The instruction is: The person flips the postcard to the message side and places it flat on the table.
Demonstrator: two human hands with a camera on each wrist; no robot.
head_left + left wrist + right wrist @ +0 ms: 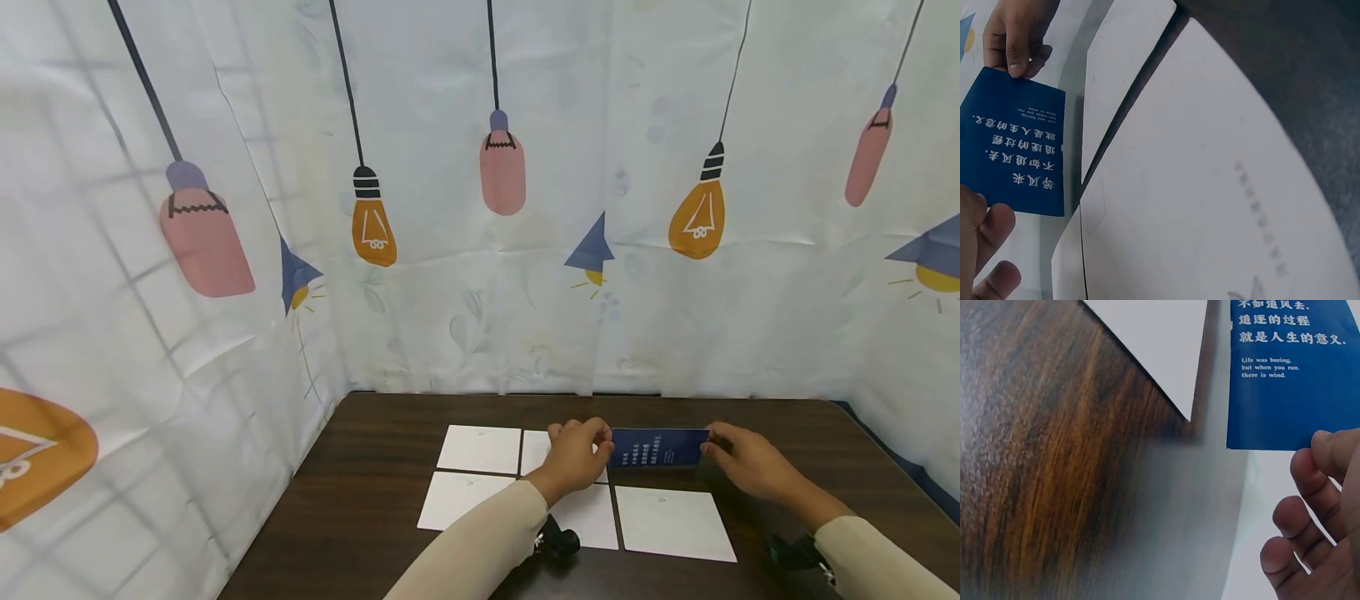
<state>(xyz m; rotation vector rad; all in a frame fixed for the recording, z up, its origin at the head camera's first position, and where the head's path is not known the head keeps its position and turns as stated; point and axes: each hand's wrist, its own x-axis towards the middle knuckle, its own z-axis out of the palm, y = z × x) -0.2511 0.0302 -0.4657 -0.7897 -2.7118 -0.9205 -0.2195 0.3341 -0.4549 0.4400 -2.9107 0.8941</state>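
Observation:
Both hands hold one blue card [660, 447] by its two short ends, raised over the far right part of the table. White Chinese characters and a few small English lines are printed on the side facing the wrist cameras. My left hand [573, 454] pinches one end between thumb and fingers; in the left wrist view its fingertips [999, 225] show at the card's lower edge. At the other end, the right hand [750, 458] pinches the edge, its thumb [1329, 450] over a corner and the remaining fingers curled loosely below.
Several white cards lie in rows on the dark wood table [360, 500], among them one at back left [480, 450] and one at front right [673, 523]. A white curtain [450, 333] printed with lamps hangs behind and at the sides. Black wrist devices [558, 540] sit under the forearms.

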